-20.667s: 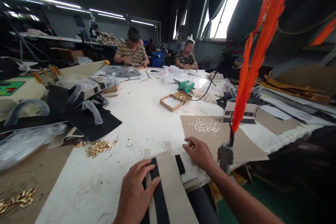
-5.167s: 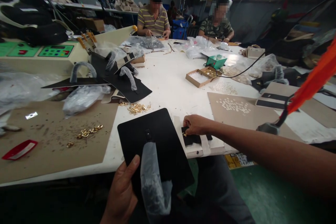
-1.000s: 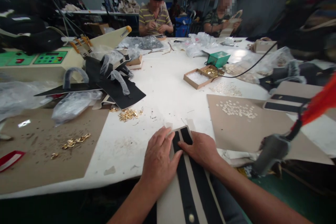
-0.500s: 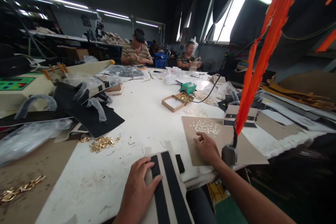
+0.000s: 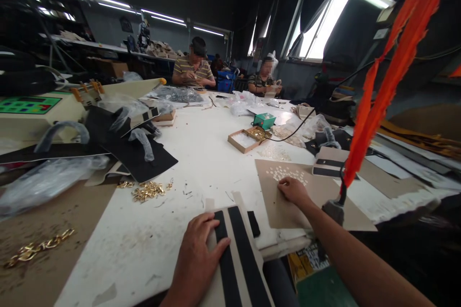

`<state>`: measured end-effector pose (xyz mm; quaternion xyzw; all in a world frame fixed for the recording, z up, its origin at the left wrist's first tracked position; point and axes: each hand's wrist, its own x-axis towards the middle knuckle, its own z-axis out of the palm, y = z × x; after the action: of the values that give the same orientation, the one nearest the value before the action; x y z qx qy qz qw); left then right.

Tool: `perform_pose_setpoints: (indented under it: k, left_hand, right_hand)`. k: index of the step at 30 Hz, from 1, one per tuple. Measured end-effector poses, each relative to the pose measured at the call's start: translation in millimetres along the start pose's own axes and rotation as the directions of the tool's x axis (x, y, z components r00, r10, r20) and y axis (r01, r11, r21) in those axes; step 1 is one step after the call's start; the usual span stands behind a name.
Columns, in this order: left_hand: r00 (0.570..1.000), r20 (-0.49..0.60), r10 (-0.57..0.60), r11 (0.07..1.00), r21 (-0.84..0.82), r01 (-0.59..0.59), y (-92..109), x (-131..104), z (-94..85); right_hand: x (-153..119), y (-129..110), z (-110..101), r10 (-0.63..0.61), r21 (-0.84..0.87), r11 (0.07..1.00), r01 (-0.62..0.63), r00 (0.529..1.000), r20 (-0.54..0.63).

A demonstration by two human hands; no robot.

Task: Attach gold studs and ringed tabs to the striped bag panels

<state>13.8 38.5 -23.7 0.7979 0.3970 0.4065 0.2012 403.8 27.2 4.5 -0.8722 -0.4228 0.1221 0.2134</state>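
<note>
My left hand lies on a beige panel with black stripes at the table's near edge. Its fingers rest on the left stripe, with the thumb spread apart from them. On a brown sheet to the right, my right hand is at the near edge of a scatter of small white rings. Its fingertips are pinched together and point down; whatever is between them is too small to tell. A short black strip sticks out beside the striped panel.
Gold metal clasps lie in a heap at left, near black panels. A divided cardboard box stands beside a green box. An orange strip hangs at right above a grey weight. Two people sit across the table.
My right hand has gone from loosely spread fingers to a pinch by the white rings. My left hand stays on the striped panel. The whole view has shifted slightly.
</note>
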Motion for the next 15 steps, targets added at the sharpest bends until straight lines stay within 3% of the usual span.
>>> perform_pose_setpoints:
  k: [7,15]
  left_hand:
    - [1.0,0.021,-0.014,1.0,-0.024,0.014,7.3,-1.1,-2.5]
    - [0.996,0.059,-0.069,0.996,-0.054,0.072,17.4,-2.5,-7.5]
  right_hand:
    - [-6.5,-3.8,-6.0,-0.037,-0.006,0.999,0.039,0.986,0.163]
    - [7.5,-23.3,-20.6,-0.098,-0.351,0.919,0.179,0.967,0.236]
